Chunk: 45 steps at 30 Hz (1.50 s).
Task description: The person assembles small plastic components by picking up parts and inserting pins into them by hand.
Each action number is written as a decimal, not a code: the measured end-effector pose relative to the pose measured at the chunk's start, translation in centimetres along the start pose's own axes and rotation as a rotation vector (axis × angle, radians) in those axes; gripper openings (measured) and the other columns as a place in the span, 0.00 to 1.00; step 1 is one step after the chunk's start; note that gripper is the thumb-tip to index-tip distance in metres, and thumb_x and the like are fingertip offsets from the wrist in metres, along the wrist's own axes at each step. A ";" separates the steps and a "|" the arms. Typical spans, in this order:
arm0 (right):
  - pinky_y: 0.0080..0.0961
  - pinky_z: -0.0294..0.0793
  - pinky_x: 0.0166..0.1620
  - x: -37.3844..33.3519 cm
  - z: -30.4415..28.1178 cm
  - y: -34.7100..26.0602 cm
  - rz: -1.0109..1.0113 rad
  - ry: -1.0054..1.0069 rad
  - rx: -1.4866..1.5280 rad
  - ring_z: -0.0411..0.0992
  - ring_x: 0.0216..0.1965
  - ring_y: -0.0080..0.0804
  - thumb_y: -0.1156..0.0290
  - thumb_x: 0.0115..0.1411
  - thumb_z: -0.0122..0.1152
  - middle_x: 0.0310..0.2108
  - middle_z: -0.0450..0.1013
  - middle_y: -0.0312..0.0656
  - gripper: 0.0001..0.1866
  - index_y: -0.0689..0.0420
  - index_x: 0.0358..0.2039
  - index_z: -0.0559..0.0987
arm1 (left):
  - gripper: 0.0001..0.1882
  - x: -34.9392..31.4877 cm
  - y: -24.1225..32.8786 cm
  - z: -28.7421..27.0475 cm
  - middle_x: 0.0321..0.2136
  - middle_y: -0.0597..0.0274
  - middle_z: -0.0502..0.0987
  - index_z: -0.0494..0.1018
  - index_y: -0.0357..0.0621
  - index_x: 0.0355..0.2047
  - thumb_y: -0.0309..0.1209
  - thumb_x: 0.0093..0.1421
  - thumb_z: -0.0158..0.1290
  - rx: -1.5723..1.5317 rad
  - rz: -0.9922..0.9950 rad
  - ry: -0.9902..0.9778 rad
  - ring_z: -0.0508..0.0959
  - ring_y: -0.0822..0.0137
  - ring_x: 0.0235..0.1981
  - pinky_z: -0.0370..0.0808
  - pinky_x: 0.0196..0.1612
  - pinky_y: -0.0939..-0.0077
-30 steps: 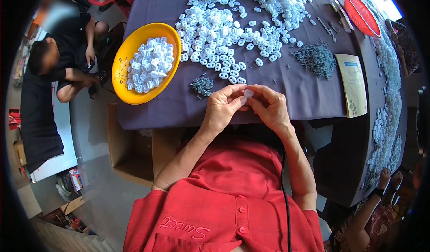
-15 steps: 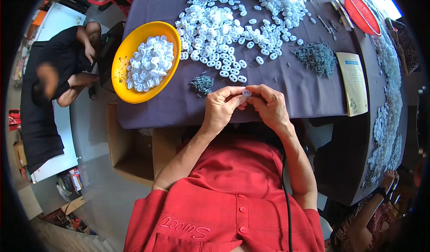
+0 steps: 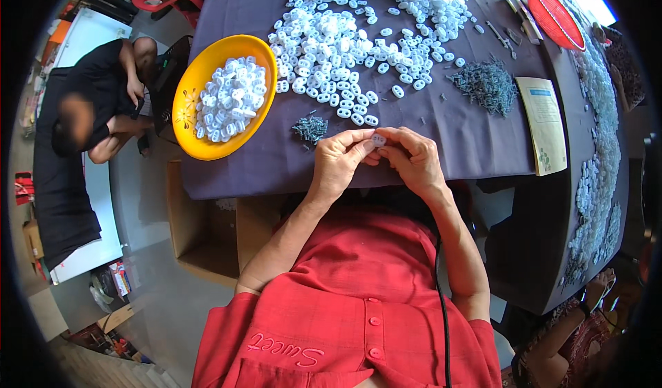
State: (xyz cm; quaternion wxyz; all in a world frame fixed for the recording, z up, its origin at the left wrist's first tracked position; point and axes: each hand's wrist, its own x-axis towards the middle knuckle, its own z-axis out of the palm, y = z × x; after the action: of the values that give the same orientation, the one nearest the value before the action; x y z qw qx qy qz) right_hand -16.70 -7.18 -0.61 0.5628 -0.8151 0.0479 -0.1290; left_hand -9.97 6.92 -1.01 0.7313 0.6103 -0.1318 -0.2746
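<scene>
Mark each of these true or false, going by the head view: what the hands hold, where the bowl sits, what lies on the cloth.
1. Both hands pinch one small white plastic piece between them. True: left hand and right hand meet on it.
2. The yellow bowl is empty. False: it holds white pieces.
3. The yellow bowl sits to the person's left. True.
4. The table cloth is white. False: it is dark purple.
5. A small pile of dark metal bits lies just beyond the left hand. True.
</scene>
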 end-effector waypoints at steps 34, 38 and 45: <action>0.11 0.65 0.23 -0.8 0.0 0.1 0.059 0.077 0.109 0.66 0.21 0.14 0.81 0.53 0.56 0.22 0.70 0.31 0.06 0.61 0.33 0.76 | 0.08 1.9 6.2 -13.1 0.25 0.61 0.77 0.74 0.37 0.36 0.26 0.57 0.52 0.387 0.207 0.614 0.75 0.76 0.20 0.73 0.22 0.86; 0.13 0.68 0.25 -0.5 0.5 -0.3 0.176 0.101 0.143 0.69 0.21 0.16 0.82 0.51 0.57 0.25 0.72 0.35 0.08 0.62 0.34 0.76 | 0.11 1.7 5.3 -13.3 0.25 0.64 0.76 0.74 0.37 0.39 0.28 0.55 0.54 0.704 0.420 0.729 0.72 0.78 0.21 0.69 0.21 0.86; 0.11 0.68 0.27 -0.5 1.0 0.0 0.227 0.134 0.261 0.69 0.25 0.15 0.82 0.51 0.59 0.27 0.73 0.33 0.11 0.60 0.37 0.75 | 0.03 -0.9 3.0 -3.0 0.19 0.64 0.73 0.75 0.37 0.29 0.22 0.53 0.53 0.412 0.278 0.222 0.71 0.77 0.19 0.67 0.22 0.83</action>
State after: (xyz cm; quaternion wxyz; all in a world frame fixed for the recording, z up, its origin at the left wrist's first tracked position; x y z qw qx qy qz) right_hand -16.88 -6.19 -1.02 0.6701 -0.7141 0.1599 -0.1239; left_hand -8.38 10.22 1.33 0.6322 0.7487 -0.1865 -0.0704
